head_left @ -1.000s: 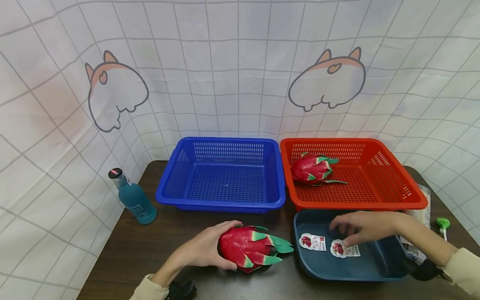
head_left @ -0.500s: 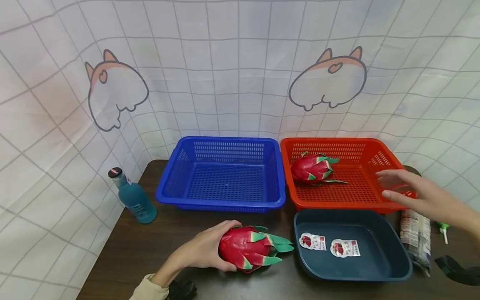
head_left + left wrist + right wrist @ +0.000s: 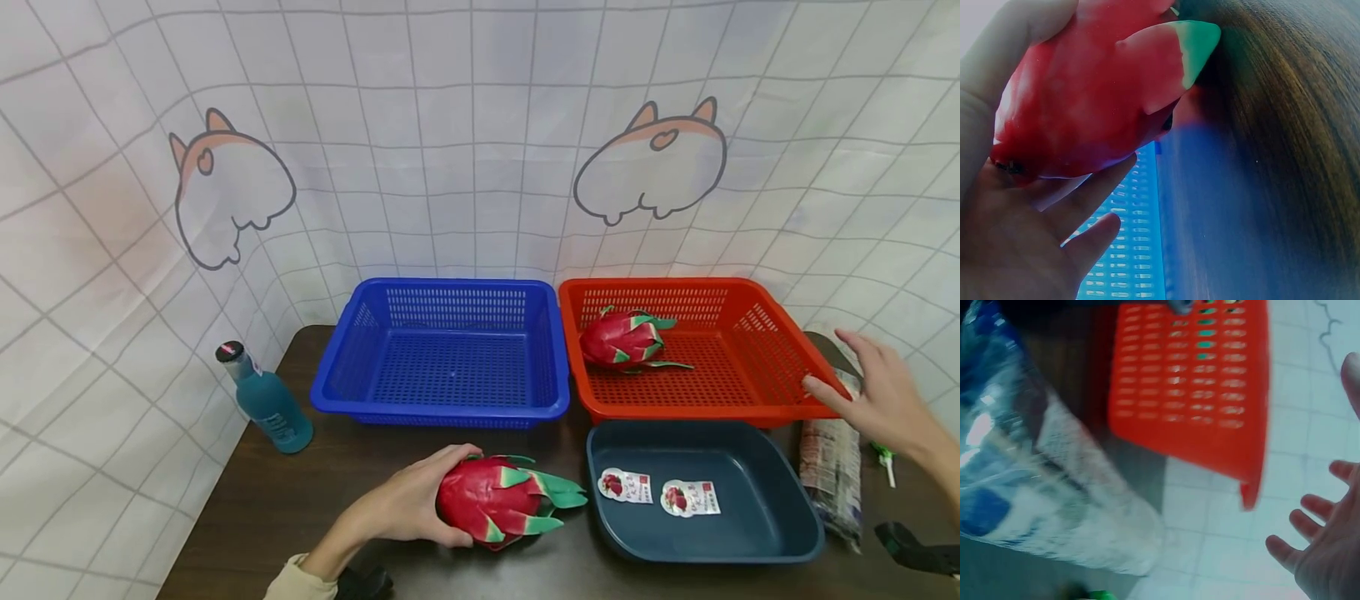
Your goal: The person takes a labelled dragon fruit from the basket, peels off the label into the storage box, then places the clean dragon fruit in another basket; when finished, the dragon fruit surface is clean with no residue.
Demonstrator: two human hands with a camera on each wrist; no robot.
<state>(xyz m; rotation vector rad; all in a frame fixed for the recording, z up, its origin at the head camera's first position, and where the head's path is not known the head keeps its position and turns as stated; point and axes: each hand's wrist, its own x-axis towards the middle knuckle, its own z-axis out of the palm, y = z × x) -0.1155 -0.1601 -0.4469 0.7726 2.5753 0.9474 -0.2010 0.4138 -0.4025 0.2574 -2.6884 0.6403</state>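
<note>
My left hand (image 3: 420, 498) grips a red dragon fruit (image 3: 487, 500) with green-tipped leaves, in front of the blue basket; the thumb and fingers lie on either side of its blunt end in the left wrist view (image 3: 1085, 94). Over the right end of the red basket (image 3: 720, 412) is my right hand (image 3: 881, 396), its fingers spread and holding nothing. The right wrist view shows the fingers apart from the basket wall (image 3: 1191, 412). Beneath that hand lies a clear printed plastic bag (image 3: 831, 483). A second dragon fruit (image 3: 618, 337) sits at the red basket's left side.
The blue basket (image 3: 442, 408) stands left of the red one. A dark tray (image 3: 738, 492) with two printed stickers (image 3: 690, 498) is in front of the red basket. A blue bottle (image 3: 270, 404) stands at the table's left; a green-topped lollipop-like item (image 3: 887, 462) lies far right.
My right hand has risen out of the dark tray and moved right and back, past the red basket's right end. The left hand and its dragon fruit have stayed put.
</note>
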